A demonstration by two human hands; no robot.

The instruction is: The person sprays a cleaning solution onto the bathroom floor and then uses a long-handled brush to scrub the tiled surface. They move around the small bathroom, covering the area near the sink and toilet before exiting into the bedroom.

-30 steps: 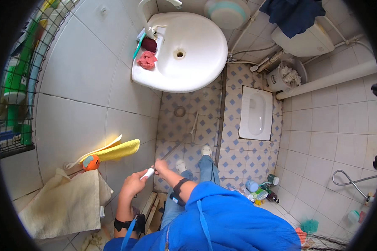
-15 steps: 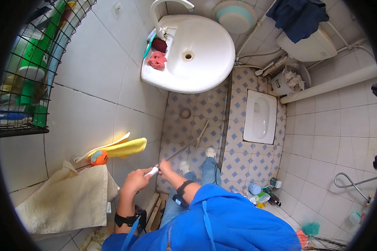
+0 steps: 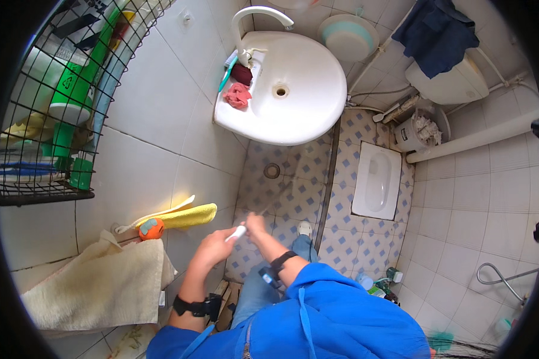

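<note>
At seven o'clock, a smooth, plastic-looking handle (image 3: 239,232) — at eight, a rough, matt cloth towel (image 3: 105,287); at twelve, a glossy ceramic basin (image 3: 311,113); at two, matt dark-blue cloth (image 3: 437,39); at four, a shiny metal hose (image 3: 509,286).

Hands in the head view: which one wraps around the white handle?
The left hand, whose fingers close around the white handle; the right hand, slightly blurred, sits just past the handle's far end.

Long-handled tool (image 3: 238,232), one. White rounded grip, slightly left of centre in the lower half of the frame; thin greyish shaft, slanting up and rightward toward mid-frame. Held tilted. Shaft blurred; far end indistinct.
</note>
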